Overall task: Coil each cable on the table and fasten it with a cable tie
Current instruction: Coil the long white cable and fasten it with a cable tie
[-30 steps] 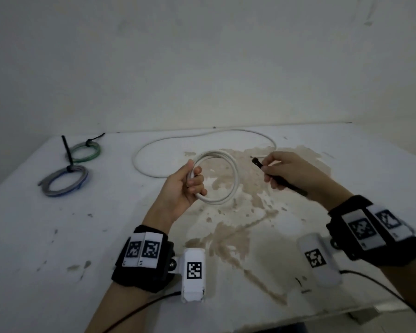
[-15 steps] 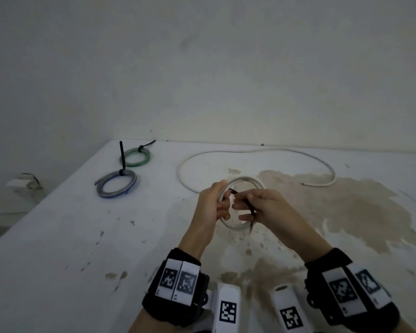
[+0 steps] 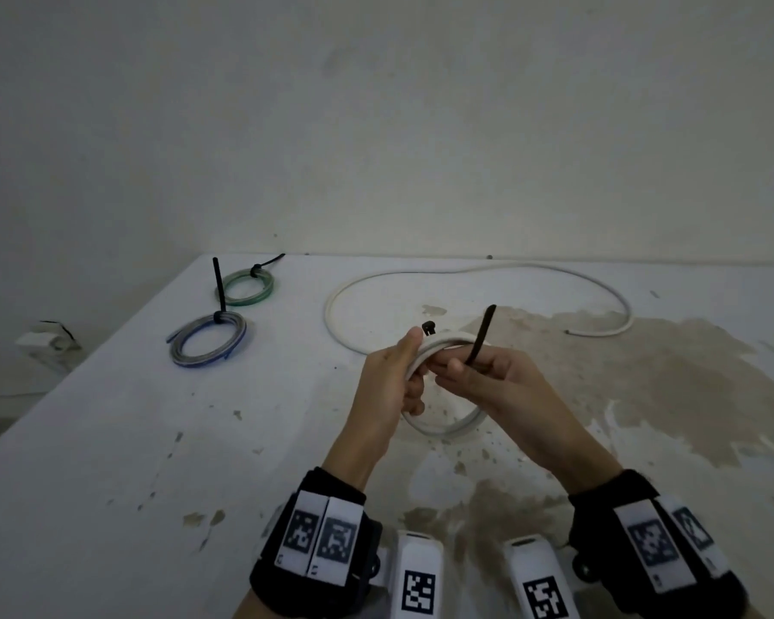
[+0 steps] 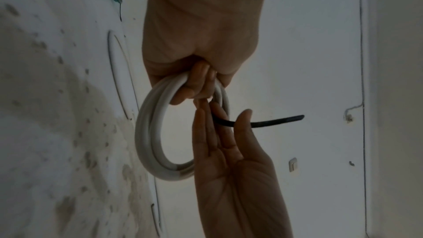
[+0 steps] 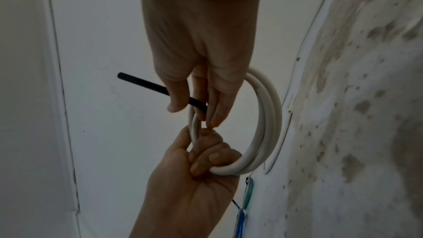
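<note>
At table's far-left corner, green coil (image 3: 247,285) and blue-grey coil (image 3: 208,339) lie tied. Left hand (image 3: 387,386) grips white coil (image 3: 443,428); right hand (image 3: 488,379) pinches black tie (image 3: 481,335), unfastened. Loose white cable (image 3: 488,272) awaits.

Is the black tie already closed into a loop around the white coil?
No. In the head view the black cable tie has its tail and head sticking up apart on either side of the white coil, not yet joined.
</note>
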